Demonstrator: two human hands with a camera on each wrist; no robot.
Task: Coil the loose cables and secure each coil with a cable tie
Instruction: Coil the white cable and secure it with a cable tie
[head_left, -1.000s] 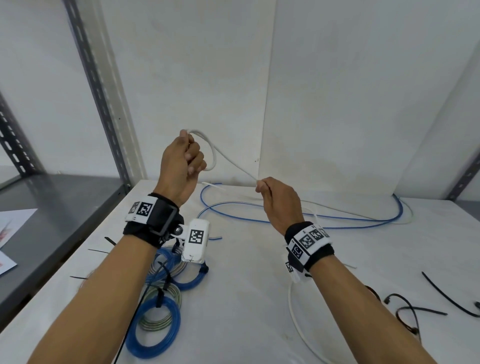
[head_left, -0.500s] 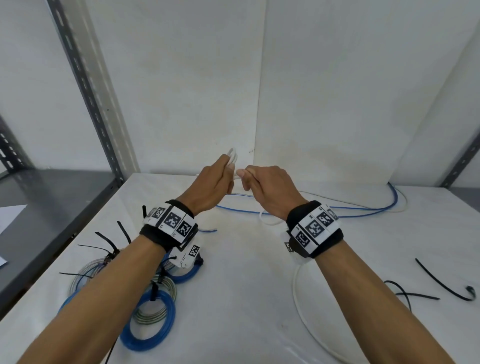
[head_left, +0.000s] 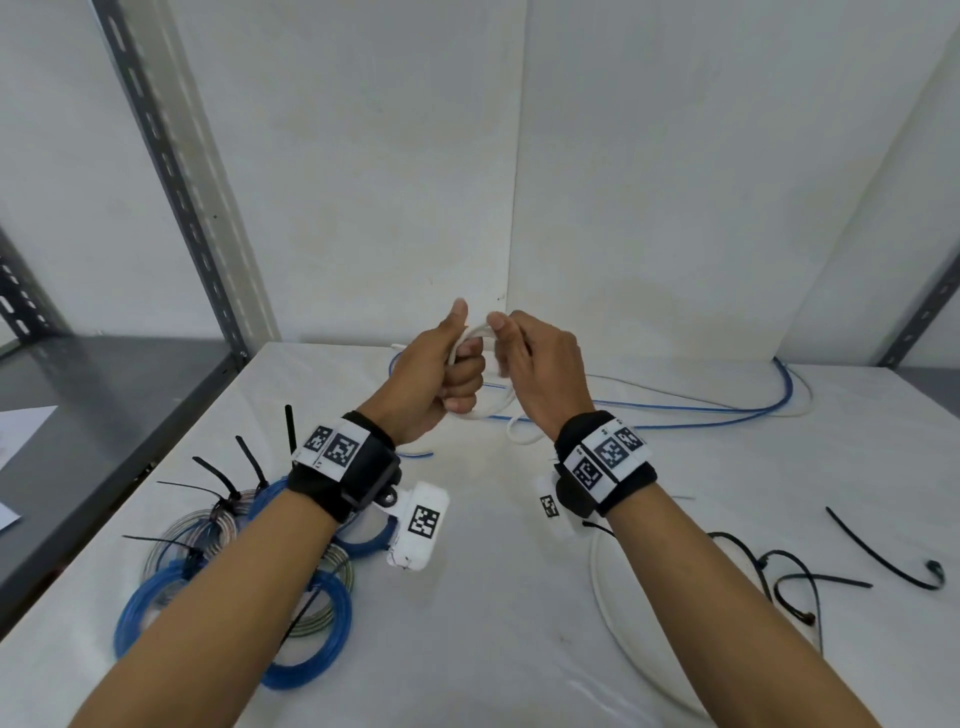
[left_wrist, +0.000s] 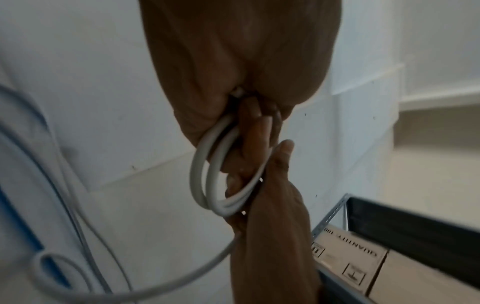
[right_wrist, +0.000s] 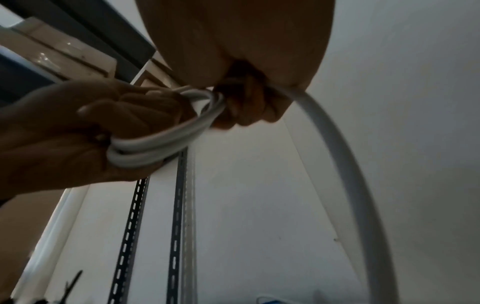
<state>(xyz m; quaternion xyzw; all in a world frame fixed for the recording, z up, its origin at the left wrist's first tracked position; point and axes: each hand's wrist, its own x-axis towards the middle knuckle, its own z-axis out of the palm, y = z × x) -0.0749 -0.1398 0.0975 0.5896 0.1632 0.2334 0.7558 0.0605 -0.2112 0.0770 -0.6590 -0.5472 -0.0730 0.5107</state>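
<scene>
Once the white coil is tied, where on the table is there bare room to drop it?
Bare patch: table centre, between the tied blue coils on the left and the white cable slack on the right. Far right corner beyond the blue cable also looks free. Crowded: front left with coils, front right with loose black ties.

Both my arms reach forward, wrists raised above the table, hands close together. My left hand (head_left: 441, 374) is a fist, thumb up, fingers curled round the cable (left_wrist: 207, 170). My right hand (head_left: 540, 369) faces it, fingertips pinching the same cable loops.
</scene>
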